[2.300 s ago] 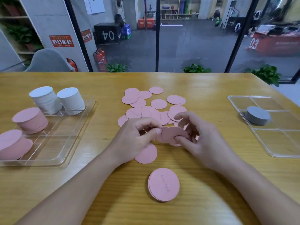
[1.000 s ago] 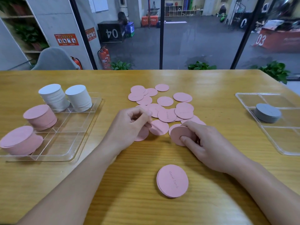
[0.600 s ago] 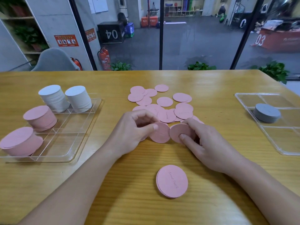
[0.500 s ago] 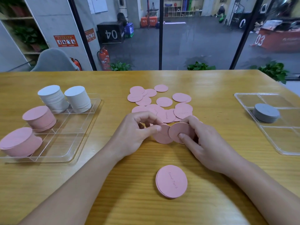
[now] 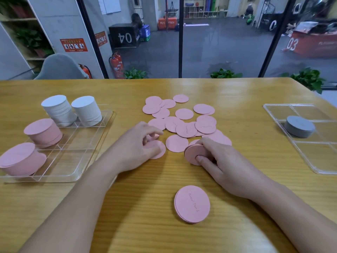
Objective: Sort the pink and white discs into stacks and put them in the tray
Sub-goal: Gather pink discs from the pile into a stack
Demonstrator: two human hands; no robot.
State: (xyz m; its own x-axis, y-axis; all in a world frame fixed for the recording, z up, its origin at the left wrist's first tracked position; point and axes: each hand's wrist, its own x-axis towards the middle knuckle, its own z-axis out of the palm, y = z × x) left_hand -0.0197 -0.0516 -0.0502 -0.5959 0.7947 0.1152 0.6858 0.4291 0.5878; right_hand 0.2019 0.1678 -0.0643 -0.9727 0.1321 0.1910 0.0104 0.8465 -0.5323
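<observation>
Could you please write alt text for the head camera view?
A right hand grips a small stack of pink discs while the left hand pinches a loose pink disc on a wooden table. Left, a clear tray holds pink and white stacks.

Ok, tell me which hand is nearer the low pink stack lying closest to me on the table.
Right. The right hand, holding a few pink discs, sits just above and right of the low pink stack. The left hand is farther, up and left, on a single disc.
</observation>
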